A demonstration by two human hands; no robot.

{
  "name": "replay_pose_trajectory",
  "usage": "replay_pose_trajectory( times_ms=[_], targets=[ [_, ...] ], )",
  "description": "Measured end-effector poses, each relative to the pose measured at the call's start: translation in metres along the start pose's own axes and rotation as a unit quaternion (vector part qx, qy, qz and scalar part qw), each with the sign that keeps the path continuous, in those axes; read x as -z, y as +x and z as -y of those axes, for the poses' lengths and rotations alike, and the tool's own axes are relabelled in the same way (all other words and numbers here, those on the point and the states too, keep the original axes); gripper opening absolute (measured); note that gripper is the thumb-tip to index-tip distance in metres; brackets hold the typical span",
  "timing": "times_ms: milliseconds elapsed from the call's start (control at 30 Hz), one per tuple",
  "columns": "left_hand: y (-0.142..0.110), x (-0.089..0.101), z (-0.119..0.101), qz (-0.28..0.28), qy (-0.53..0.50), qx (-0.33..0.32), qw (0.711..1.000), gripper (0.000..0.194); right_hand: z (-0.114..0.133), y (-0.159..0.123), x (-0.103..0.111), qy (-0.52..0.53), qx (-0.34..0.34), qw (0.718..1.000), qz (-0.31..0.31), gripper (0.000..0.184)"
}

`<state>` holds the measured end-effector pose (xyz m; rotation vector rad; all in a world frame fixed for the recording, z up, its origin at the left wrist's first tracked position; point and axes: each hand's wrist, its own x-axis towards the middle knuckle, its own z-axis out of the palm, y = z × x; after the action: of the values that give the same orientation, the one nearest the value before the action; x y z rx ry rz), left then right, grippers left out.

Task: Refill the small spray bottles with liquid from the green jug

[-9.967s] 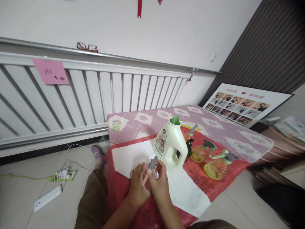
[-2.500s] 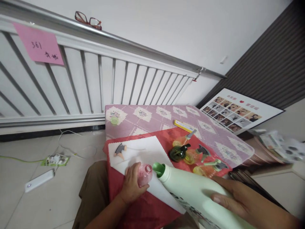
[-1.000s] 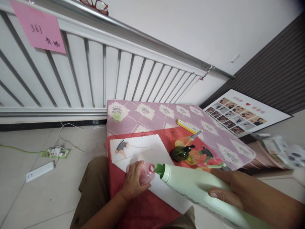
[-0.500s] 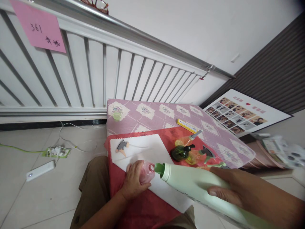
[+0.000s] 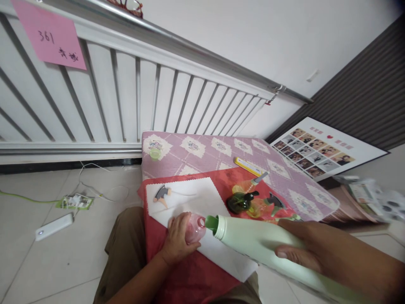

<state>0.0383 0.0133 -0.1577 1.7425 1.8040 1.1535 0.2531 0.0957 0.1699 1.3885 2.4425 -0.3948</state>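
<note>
My left hand (image 5: 179, 238) is wrapped round a clear pink spray bottle (image 5: 196, 230), whose open neck faces right. In my right hand (image 5: 305, 245) is a large pale green bottle (image 5: 253, 238), tipped so that its green pouring spout (image 5: 211, 223) sits right at the pink bottle's mouth. Whether liquid is flowing I cannot tell. A black and peach spray trigger head (image 5: 162, 195) with a thin dip tube lies on a white cloth (image 5: 202, 190). Right of the cloth, a dark green spray bottle (image 5: 238, 203) and a yellowish bottle with a grey nozzle (image 5: 248, 185) lie on red fabric.
The low table has a purple patterned cover (image 5: 205, 158). A small green cap or cup (image 5: 155, 154) and a yellow box (image 5: 248, 166) rest on it. Behind is a white radiator (image 5: 180, 97). A power strip (image 5: 76, 202) with cables is on the floor at left.
Almost nothing differs. Both hands keep their grips, and the spout stays at the pink bottle's mouth; the view has shifted very slightly.
</note>
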Motion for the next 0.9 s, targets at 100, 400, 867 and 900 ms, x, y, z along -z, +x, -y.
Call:
replay_pose_trajectory(
  times_ms=[100, 400, 867, 900],
  targets=[
    [-0.0002, -0.0008, 0.0005, -0.005, 0.001, -0.001, 1.0, 0.09, 0.0011, 0.0, 0.0031, 0.013, -0.008, 0.997, 0.072, 0.044],
    [0.0002, 0.0001, 0.0004, 0.004, -0.005, 0.003, 1.0, 0.091, 0.004, -0.0006, 0.0041, 0.009, -0.012, 0.998, 0.063, 0.044],
    [0.0011, 0.0042, -0.005, 0.009, -0.01, 0.009, 1.0, 0.089, 0.004, 0.0007, 0.0043, 0.001, -0.014, 0.996, 0.083, 0.043],
    [0.0011, 0.004, -0.0049, 0.008, -0.01, 0.01, 1.0, 0.09, 0.0048, 0.0005, 0.0044, 0.003, -0.016, 0.997, 0.079, 0.044]
  ],
)
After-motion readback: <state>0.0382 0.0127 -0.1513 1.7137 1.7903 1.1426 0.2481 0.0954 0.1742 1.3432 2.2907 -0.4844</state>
